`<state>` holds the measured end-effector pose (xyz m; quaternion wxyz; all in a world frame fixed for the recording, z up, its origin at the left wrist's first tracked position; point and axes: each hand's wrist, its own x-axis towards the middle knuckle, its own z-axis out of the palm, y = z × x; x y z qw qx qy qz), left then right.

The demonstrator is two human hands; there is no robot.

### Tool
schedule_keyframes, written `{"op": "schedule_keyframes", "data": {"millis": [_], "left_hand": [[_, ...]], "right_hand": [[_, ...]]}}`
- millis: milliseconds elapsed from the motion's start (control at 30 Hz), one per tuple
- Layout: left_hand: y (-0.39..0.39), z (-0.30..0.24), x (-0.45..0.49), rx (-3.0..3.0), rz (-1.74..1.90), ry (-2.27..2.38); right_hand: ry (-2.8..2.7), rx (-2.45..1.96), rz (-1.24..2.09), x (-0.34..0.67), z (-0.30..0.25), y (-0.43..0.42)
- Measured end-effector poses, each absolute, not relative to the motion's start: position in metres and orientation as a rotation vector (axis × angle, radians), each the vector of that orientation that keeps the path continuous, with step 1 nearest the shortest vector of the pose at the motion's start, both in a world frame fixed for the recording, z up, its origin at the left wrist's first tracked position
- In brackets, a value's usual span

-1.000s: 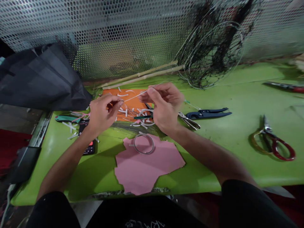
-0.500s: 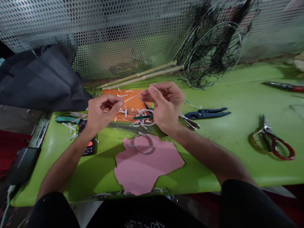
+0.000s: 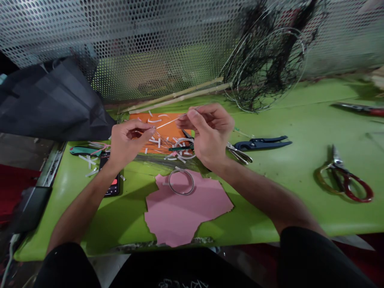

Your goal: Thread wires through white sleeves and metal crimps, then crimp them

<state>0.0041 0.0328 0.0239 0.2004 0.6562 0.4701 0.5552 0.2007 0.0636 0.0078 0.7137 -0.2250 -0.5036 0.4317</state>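
Thin strand (image 3: 168, 123) held in air

The left hand (image 3: 127, 141) pinches one part of the strand; the right hand (image 3: 211, 134) grasps it also, a little higher; the strand slants over the orange sheet (image 3: 171, 130); in front, a ring (image 3: 181, 194) lies upon the pink sheet (image 3: 186, 214).

Green worktop (image 3: 285, 164): pink sheet (image 3: 189, 208) at 6 o'clock, smartphone (image 3: 113, 189) at 9, orange sheet (image 3: 166, 132) at 11, dark-blue pruners (image 3: 261, 143) plus red-handled pliers (image 3: 357, 107) at 2, scissors (image 3: 348, 176) at 3.
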Motion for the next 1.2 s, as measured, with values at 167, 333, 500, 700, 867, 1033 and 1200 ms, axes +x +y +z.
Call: {"op": "schedule_keyframes", "data": {"millis": [167, 333, 500, 700, 867, 1033, 1200], "left_hand": [[0.0328, 0.0242, 0.0041, 1.818, 1.513, 1.336], [0.0335, 0.023, 0.0036, 1.835, 1.465, 1.342], [0.034, 0.0246, 0.0029, 1.843, 1.463, 1.32], [0.035, 0.0248, 0.002, 1.851, 1.459, 1.302], [0.0339, 0.0244, 0.0041, 1.87, 1.462, 1.333], [0.0305, 0.0258, 0.0058, 1.957, 1.474, 1.346], [0.0306, 0.0234, 0.0042, 1.982, 1.489, 1.311]], "right_hand": [[-1.093, -0.47, 0.982, 0.2008, 0.0082, 0.0638], [-1.104, -0.461, 0.962, 0.2007, 0.0076, 0.0649], [-1.133, -0.523, 0.935, 0.2009, 0.0069, 0.065], [-1.124, -0.558, 0.945, 0.2009, 0.0085, 0.0644], [-1.118, -0.535, 0.949, 0.2008, 0.0083, 0.0642], [-1.108, -0.545, 0.95, 0.2009, 0.0065, 0.0653], [-1.112, -0.462, 0.936, 0.2009, 0.0058, 0.0665]]}}
